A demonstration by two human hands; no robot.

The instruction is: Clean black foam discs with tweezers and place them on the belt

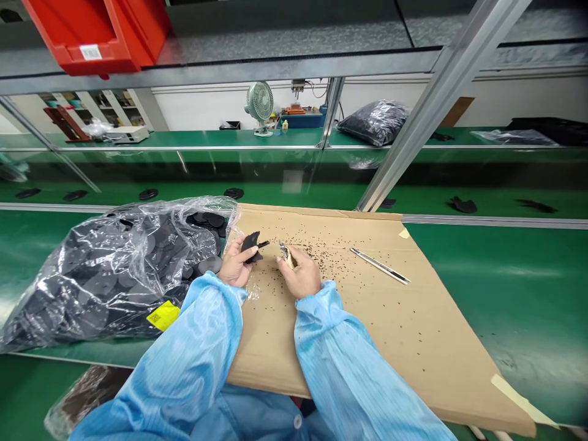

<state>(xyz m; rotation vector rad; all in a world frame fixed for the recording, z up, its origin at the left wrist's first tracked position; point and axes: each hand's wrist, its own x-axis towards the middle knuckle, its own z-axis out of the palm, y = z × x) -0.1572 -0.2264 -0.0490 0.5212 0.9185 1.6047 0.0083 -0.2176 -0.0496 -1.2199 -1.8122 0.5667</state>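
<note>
My left hand (pixel 235 264) grips a small black plastic part (pixel 251 243) with a short stub pointing right. My right hand (pixel 301 274) is closed on a small cutter (pixel 285 252) whose metal tip points toward that stub, a short gap apart. Both hands hover over a brown cardboard sheet (pixel 367 318) sprinkled with several tiny black trimmings (pixel 316 245). Both arms wear light blue sleeves.
A big clear plastic bag (pixel 114 269) full of black parts lies at the left, with a yellow label. A slim metal blade tool (pixel 380 266) lies on the cardboard at the right. Beyond it runs a green conveyor (pixel 294 184) carrying black parts; a slanted aluminium post (pixel 427 104) stands behind.
</note>
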